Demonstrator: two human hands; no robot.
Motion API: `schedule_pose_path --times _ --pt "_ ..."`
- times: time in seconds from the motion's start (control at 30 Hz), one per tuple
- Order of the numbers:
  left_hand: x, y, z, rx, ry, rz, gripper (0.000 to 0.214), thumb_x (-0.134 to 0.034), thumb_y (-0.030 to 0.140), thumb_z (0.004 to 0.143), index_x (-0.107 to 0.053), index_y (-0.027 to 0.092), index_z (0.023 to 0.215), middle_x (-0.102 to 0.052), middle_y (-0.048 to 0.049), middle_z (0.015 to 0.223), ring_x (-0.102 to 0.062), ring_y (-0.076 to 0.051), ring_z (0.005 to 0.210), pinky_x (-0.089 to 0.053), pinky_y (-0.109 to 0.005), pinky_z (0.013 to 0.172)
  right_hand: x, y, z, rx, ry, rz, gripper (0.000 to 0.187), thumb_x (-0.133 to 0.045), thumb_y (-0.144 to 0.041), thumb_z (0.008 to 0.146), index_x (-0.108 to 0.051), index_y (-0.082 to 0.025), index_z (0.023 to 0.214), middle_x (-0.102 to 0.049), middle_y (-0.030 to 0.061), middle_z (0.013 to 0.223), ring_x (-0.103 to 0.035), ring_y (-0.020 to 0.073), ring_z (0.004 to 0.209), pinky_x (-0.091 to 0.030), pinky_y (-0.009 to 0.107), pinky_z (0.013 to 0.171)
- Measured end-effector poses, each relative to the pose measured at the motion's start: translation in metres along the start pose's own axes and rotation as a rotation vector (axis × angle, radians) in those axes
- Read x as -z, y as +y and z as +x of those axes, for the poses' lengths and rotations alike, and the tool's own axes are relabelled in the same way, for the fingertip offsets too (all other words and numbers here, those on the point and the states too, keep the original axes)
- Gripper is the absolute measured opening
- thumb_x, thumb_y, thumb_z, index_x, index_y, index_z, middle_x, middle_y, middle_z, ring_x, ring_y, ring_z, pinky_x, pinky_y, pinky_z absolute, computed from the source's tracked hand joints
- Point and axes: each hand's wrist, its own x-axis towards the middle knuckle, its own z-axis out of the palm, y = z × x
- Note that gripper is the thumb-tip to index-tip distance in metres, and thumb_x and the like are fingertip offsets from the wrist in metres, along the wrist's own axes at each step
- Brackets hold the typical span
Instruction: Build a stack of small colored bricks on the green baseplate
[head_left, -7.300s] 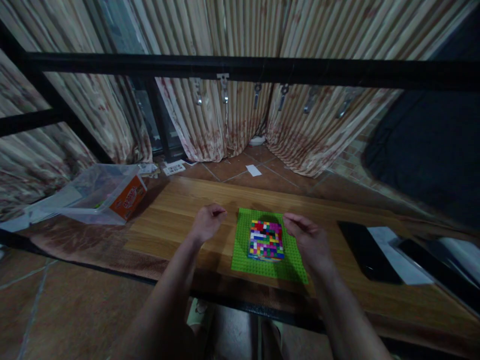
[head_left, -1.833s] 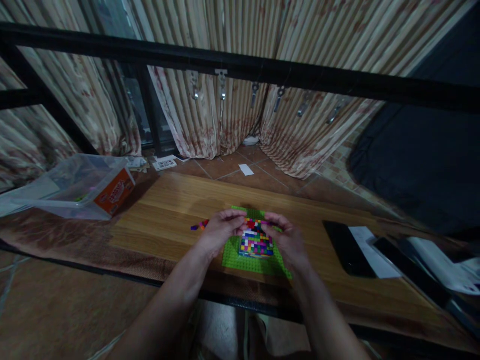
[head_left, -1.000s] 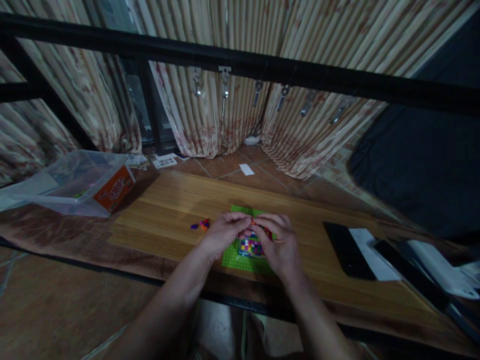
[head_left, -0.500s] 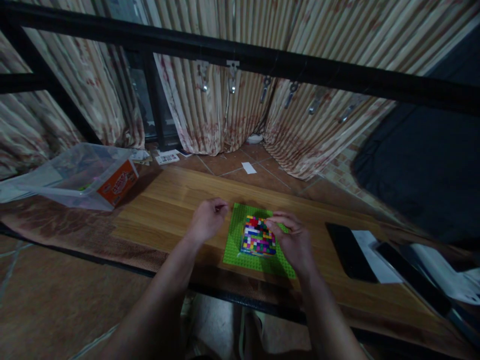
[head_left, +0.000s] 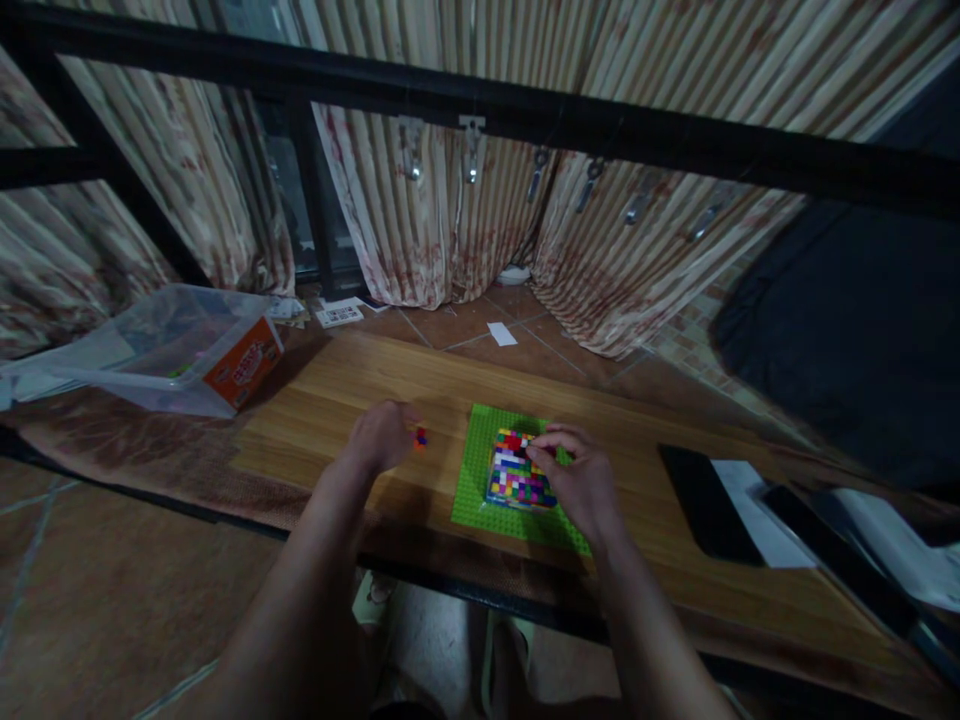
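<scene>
A green baseplate lies on the wooden table. On it stands a flat block of many-coloured small bricks. My right hand rests on the block's right side, with fingertips curled and pinched at its far top edge. My left hand is on the table left of the baseplate, its fingers curled. Its fingertips touch a few loose small bricks; whether they hold one is hidden.
A clear plastic box with an orange label sits at the table's far left. Two dark flat devices and white paper lie to the right. A black bar crosses overhead, with curtains behind it.
My left hand has left the brick block and moved left to the loose bricks on the table. My right hand stays on the block.
</scene>
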Motion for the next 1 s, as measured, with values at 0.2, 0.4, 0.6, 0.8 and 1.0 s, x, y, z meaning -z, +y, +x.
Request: schedule_pose_path --times 0.2,0.4,0.6,0.8,1.0 --pt "0.000 -0.007 0.000 -0.053 -0.044 -0.020 0.025 -0.058 0.018 0.074 -0.074 0.021 0.092 -0.074 -0.0051 0.089 -0.067 -0.020 0.086 -0.047 -0.026 0.079 -0.006 0.005 0.001 -0.193 -0.011 0.126 0.027 -0.071 -0.040 0.067 -0.071 -0.020 0.085 -0.072 0.0054 0.091 -0.065 0.0230 0.086 -0.047 0.038 0.082" --pt "-0.008 -0.012 0.003 -0.097 -0.037 -0.018 0.027 -0.053 0.011 0.072 -0.074 0.022 0.084 -0.074 -0.0031 0.086 -0.067 -0.018 0.083 -0.047 -0.024 0.074 -0.005 -0.006 0.000 -0.291 -0.024 0.168 0.031 -0.073 -0.038 0.062 -0.073 -0.019 0.087 -0.074 0.0061 0.089 -0.067 0.0236 0.082 -0.049 0.037 0.078" --pt "-0.016 -0.013 0.005 -0.103 0.024 -0.015 0.025 -0.053 0.010 0.070 -0.073 0.021 0.080 -0.074 -0.0024 0.086 -0.066 -0.018 0.083 -0.047 -0.024 0.074 -0.008 -0.010 0.000 -0.324 -0.006 0.162 0.030 -0.073 -0.037 0.061 -0.074 -0.019 0.086 -0.075 0.0061 0.086 -0.068 0.0236 0.078 -0.051 0.037 0.075" --pt "-0.016 -0.013 0.006 -0.121 0.045 0.013 0.021 -0.052 0.011 0.072 -0.071 0.020 0.076 -0.073 -0.0034 0.083 -0.064 -0.018 0.080 -0.046 -0.026 0.074 -0.005 -0.005 -0.002 -0.334 -0.070 0.265 0.037 -0.074 -0.039 0.063 -0.073 -0.020 0.095 -0.075 0.0058 0.093 -0.068 0.0230 0.081 -0.052 0.037 0.077" --pt "-0.008 -0.012 0.009 -0.181 0.136 -0.172 0.015 -0.053 0.015 0.073 -0.068 0.018 0.077 -0.070 -0.0024 0.076 -0.064 -0.017 0.074 -0.046 -0.025 0.069 0.011 -0.004 0.006 -0.280 0.152 0.415 0.034 -0.075 -0.040 0.063 -0.073 -0.020 0.090 -0.074 0.0074 0.094 -0.067 0.0233 0.090 -0.049 0.040 0.086"
